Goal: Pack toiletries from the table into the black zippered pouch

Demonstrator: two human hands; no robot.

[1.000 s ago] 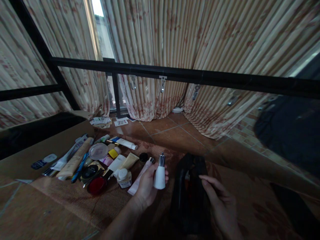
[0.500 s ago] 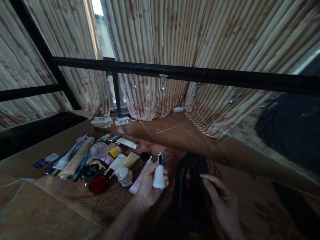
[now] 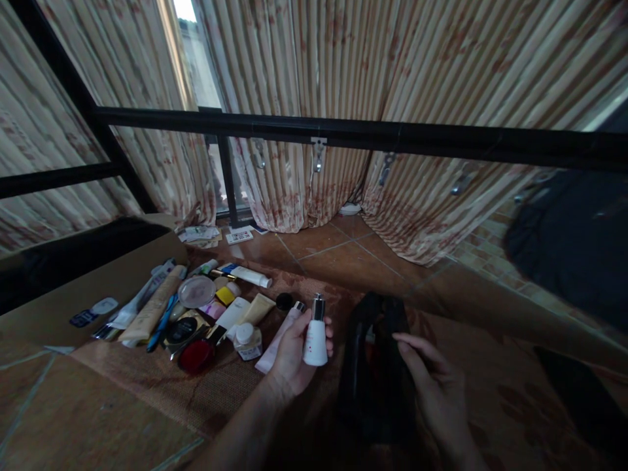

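Note:
My left hand (image 3: pixel 294 356) is closed around a white bottle (image 3: pixel 314 341) with a shiny dark-and-silver cap, held upright in the palm. Just right of it stands a black bag (image 3: pixel 360 392) with its mouth open; something reddish shows dimly inside. My right hand (image 3: pixel 434 376) pinches the bag's right edge between thumb and fingers. Beside my left hand lies a pale pink tube (image 3: pixel 279 340). Left of that are a small jar with a white lid (image 3: pixel 248 341), a cream tube (image 3: pixel 258 307) and a round red compact (image 3: pixel 195 356).
More tubes, compacts and a blue pen-like item (image 3: pixel 161 324) crowd the brown cloth (image 3: pixel 206 399). A cardboard box (image 3: pixel 142 265) stands behind them at left. A black rail (image 3: pixel 275 124) crosses in front of curtains (image 3: pixel 333 65). Papers (image 3: pixel 239 235) lie on the tiles.
The white bottle has turned slightly in my left hand, so small print now shows on its front. My right hand keeps its hold on the bag. The view has shifted a little.

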